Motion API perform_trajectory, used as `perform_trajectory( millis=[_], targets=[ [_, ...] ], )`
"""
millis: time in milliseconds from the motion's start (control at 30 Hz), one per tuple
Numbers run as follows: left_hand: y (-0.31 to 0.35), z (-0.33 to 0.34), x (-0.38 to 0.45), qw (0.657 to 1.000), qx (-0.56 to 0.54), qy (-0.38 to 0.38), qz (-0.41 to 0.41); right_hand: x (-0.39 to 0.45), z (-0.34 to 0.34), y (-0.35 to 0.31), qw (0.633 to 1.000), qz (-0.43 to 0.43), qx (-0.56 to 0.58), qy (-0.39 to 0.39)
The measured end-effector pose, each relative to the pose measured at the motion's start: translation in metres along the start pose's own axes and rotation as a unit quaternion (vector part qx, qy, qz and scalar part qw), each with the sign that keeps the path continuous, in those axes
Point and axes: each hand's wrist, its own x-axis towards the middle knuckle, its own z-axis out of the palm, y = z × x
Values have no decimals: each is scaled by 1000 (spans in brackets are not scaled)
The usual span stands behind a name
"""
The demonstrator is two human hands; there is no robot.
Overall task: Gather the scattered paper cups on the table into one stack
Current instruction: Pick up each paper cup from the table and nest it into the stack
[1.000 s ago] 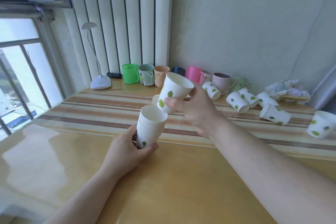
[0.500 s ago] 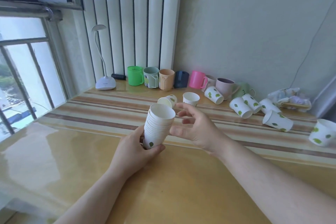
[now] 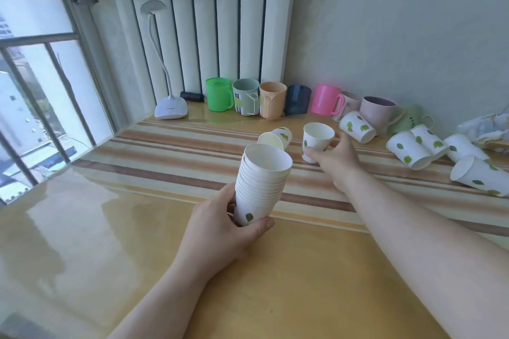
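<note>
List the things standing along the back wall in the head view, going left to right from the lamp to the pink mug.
White desk lamp → small black object → green mug → grey-green mug → tan mug → dark blue mug → pink mug.

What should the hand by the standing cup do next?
Probably close the right hand around the upright paper cup and lift it: thumb and fingers already flank it, and the left hand holds the stack ready, mouth up.

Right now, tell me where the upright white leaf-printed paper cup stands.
Upright white leaf-printed paper cup: mid-table on the striped cloth, at the right hand, right of a tipped cup.
</note>
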Motion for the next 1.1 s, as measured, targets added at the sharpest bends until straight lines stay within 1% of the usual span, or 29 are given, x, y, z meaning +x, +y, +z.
perform_trajectory(
  millis=[100,233,433,567,667,767,1000,1100],
  targets=[
    [1,0,1,1000,-1,-1,9,8,14,6,1000,-18,16,19],
    [1,-1,1,1000,2,2,17,-3,6,6,998,-36,40,14],
    [3,-3,-1,1000,6,-6,9,-74,-38,8,991,-52,120,-15],
    [6,-3,-3,1000,23,-9,2,-118,-62,-35,969,-106,215,-60],
    [8,-4,-6,999,41,-12,-5,-152,-70,-83,946,-170,250,-115],
    [11,-5,-9,998,55,-13,-7,-176,-62,-105,937,-201,244,-147],
    [15,-6,-12,998,58,-15,10,-197,-35,-91,958,-168,156,-173],
    [14,-7,-11,998,55,-15,8,-192,-34,-81,958,-172,130,-190]
  ],
)
